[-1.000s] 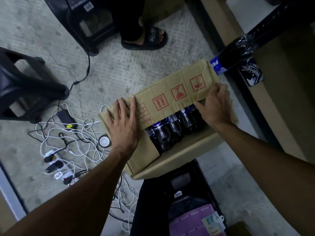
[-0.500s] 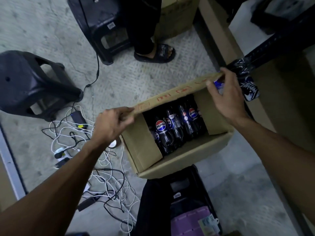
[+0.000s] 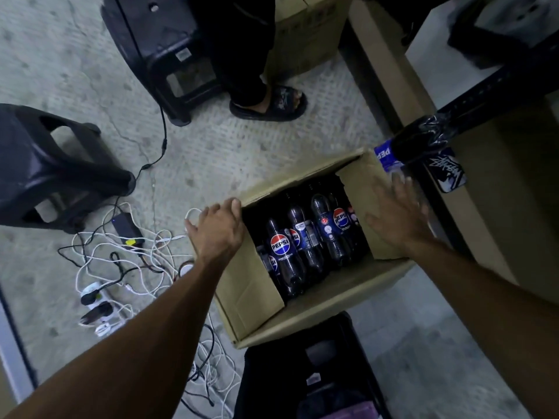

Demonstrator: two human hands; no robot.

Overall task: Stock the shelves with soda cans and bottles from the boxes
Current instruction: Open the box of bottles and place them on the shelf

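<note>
- Bare left forearm: enters from the lower left corner and runs diagonally up and to the right, held nearly straight, with the wrist in line with the arm.
- Left hand: back of the hand faces up. The fingers bend over the near left corner of the brown cardboard box, and the thumb is spread out to the left.
- Bare right forearm: enters from the right edge and slopes up and to the left.
- Right hand: palm down, holding nothing. Its fingers are straight, splayed and blurred, and point up and away from the body.
</note>
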